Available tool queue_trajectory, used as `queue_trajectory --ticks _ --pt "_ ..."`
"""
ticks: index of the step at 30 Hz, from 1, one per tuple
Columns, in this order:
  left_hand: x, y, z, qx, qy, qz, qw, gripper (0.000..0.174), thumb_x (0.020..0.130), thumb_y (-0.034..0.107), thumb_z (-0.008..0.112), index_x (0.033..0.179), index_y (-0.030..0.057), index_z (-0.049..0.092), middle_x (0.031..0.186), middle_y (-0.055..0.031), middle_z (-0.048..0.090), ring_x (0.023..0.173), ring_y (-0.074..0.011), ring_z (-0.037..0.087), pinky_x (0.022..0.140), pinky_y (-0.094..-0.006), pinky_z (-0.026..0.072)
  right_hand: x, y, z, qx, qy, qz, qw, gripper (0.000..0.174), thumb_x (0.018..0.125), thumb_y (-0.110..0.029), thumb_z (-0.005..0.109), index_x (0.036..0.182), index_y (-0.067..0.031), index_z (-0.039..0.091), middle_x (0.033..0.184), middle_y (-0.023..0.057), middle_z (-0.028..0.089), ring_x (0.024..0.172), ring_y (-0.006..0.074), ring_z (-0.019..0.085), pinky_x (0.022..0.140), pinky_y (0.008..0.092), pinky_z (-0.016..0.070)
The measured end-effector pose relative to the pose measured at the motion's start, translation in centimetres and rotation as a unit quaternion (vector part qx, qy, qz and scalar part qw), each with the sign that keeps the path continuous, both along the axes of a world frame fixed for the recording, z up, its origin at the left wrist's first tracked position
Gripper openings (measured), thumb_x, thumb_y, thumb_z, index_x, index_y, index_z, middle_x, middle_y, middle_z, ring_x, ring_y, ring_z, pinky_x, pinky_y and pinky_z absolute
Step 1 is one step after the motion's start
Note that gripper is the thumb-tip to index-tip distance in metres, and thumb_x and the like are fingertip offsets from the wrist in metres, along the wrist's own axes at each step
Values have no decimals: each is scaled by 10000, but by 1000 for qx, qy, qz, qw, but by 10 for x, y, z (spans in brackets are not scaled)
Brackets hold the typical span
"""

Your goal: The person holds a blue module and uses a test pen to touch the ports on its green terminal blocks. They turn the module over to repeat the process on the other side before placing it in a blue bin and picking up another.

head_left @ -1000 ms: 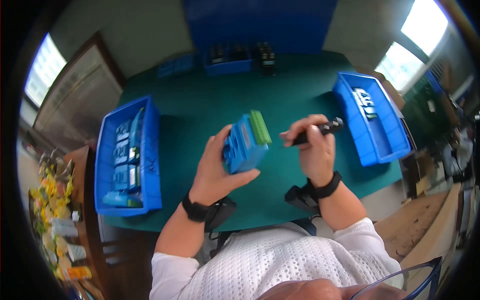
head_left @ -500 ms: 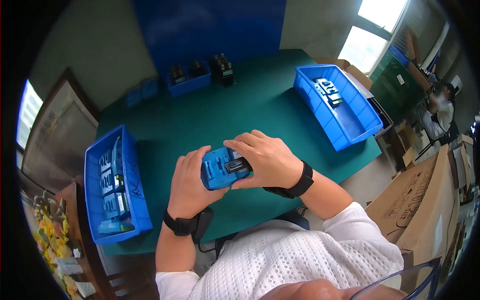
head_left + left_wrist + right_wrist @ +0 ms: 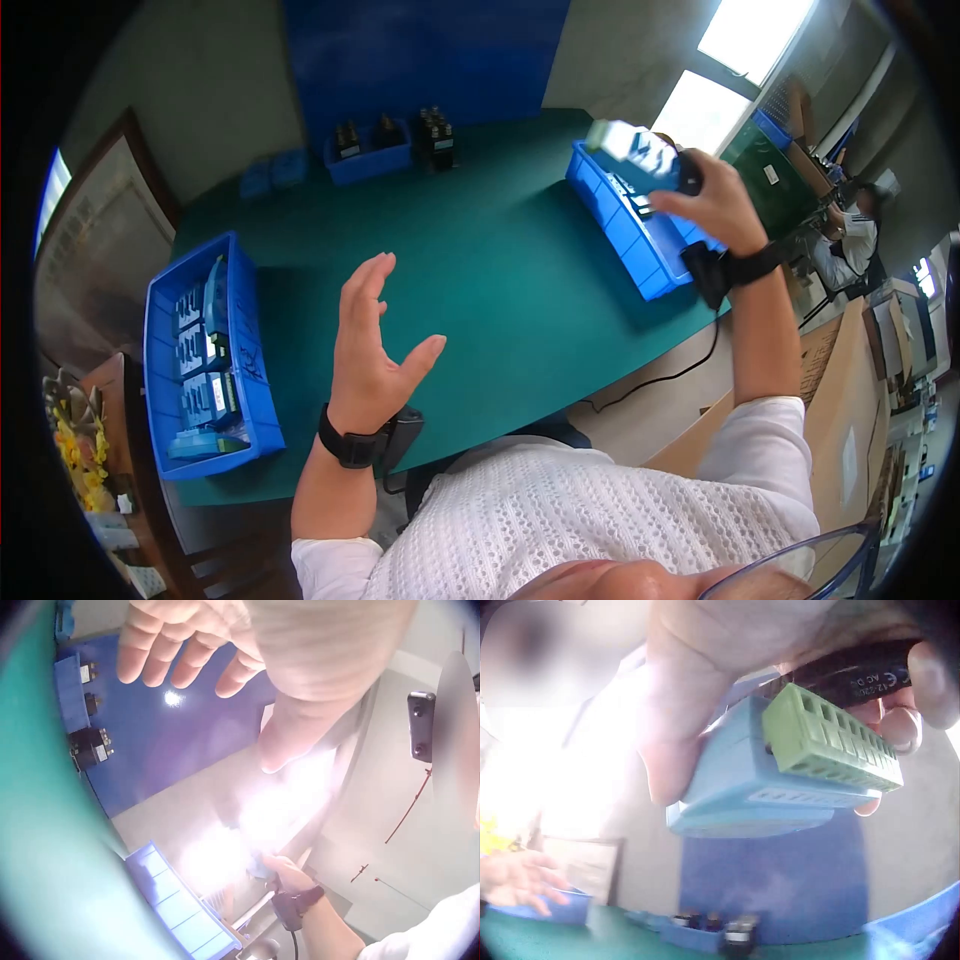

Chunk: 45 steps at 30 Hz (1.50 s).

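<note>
My right hand [image 3: 722,205] grips a light-blue plastic module over the right blue bin [image 3: 618,240]; motion blurs it in the head view. In the right wrist view the module [image 3: 731,769] carries a green terminal block [image 3: 840,742] along one edge. Tucked in the same hand is a black pen-shaped tester [image 3: 847,681] printed with CE and AC DC. More modules lie in the right bin below. My left hand [image 3: 368,365] is raised above the green table [image 3: 480,290], fingers extended, thumb apart, holding nothing.
A blue bin [image 3: 262,390] with several blue modules stands at the table's left. At the back are a small blue bin [image 3: 370,168] with dark parts, a black block with metal terminals [image 3: 437,140] and blue pieces [image 3: 272,175]. A person [image 3: 840,235] sits far right.
The hands were together on the module in front of the body. The right hand has since carried it and the tester to the right bin; the left hand has let go.
</note>
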State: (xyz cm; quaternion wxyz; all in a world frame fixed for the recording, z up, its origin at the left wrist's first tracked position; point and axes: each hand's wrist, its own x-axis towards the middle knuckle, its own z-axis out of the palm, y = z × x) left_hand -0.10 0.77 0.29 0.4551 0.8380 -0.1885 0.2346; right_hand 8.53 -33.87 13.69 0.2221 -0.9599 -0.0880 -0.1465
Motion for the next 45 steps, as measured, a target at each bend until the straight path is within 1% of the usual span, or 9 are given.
queue_trajectory --ticks 2,9,24,28,34,38,40,42,45 --pt "0 -2 -1 10 -5 -9 1000 717 725 255 693 1334 73 361 1332 -142 394 1184 -266 437 888 -384 413 25 -55 -3 -78 2 -132 988 672 553 -475 764 977 28 627 805 150 651 756 249 644 722 324 506" --pt "1 -5 -5 18 16 -11 1000 670 739 282 686 1309 74 402 1337 -138 392 1174 -267 442 879 -381 415 50 -110 -38 -314 189 -233 901 624 534 -571 722 796 -6 680 854 119 666 832 247 642 757 339 495" --pt "4 -4 -7 27 27 -15 999 651 744 279 684 1296 67 411 1326 -146 397 1175 -278 441 895 -389 417 71 -99 -68 -327 355 -78 872 791 516 -524 758 1056 30 591 996 199 623 918 295 605 804 341 479" --pt "3 -3 -9 40 13 -13 999 646 744 273 690 1291 67 416 1316 -152 401 1172 -282 442 904 -393 416 90 -118 -90 -361 297 36 883 822 512 -568 733 1045 41 592 928 215 642 858 319 623 754 355 490" --pt "4 0 -13 42 -13 -15 999 627 762 277 678 1280 38 418 1291 -182 405 1184 -344 411 984 -401 353 112 -110 -102 -386 383 76 836 354 577 -318 710 776 -25 694 710 167 661 632 263 642 602 368 509" --pt "4 -2 -20 34 -32 -2 999 621 773 279 666 1282 37 408 1278 -192 407 1178 -355 408 990 -418 352 127 -119 -108 -406 425 74 806 340 606 -304 699 796 -22 689 690 175 647 639 246 639 603 348 508" --pt "3 -1 -20 3 -20 -12 1000 623 775 275 661 1288 37 397 1272 -194 407 1174 -352 410 985 -421 357 143 -141 -117 -396 454 54 796 385 632 -296 683 891 -10 665 757 177 657 653 233 637 623 337 513" --pt "2 -2 -17 -11 -26 -23 999 631 774 273 661 1292 38 389 1264 -196 408 1168 -350 413 980 -422 363 137 -134 -111 -241 476 57 844 468 660 -271 663 1039 -4 603 868 160 661 670 224 638 629 334 516" --pt "-14 -2 8 -3 -57 -29 998 648 761 268 673 1295 42 382 1251 -193 412 1159 -349 421 970 -417 374 154 -151 -120 -269 473 101 833 517 700 -232 627 1157 -15 524 916 138 648 692 214 641 631 334 515"
